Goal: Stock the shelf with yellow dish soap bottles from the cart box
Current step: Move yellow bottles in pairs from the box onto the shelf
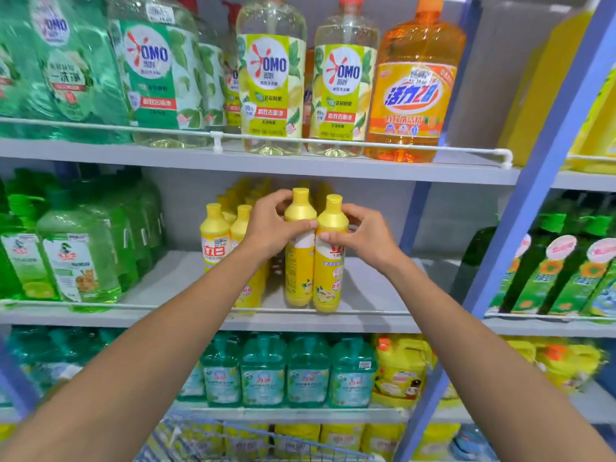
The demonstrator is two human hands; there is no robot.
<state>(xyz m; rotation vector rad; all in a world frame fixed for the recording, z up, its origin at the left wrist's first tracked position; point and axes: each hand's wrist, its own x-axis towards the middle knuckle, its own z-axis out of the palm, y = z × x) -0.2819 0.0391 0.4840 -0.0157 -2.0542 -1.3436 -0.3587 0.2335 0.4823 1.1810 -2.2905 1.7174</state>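
Note:
Two yellow dish soap bottles stand side by side at the front of the middle shelf point(376, 288). My left hand point(271, 226) grips the left bottle point(299, 261) around its shoulder. My right hand point(358, 236) grips the right bottle point(328, 271) just below its cap. Both bottles are upright, touching each other, and their bases rest by the wire rail. Several more yellow bottles point(215, 233) stand in rows to the left and behind them. The cart box is not visible; only the cart's blue wire rim point(240, 431) shows at the bottom.
Green detergent jugs point(78, 258) fill the left of the middle shelf. Bare shelf lies right of the held bottles up to a blue upright post point(415, 218). Large OMO bottles point(271, 78) and an orange bottle point(413, 85) stand above; teal bottles point(308, 371) below.

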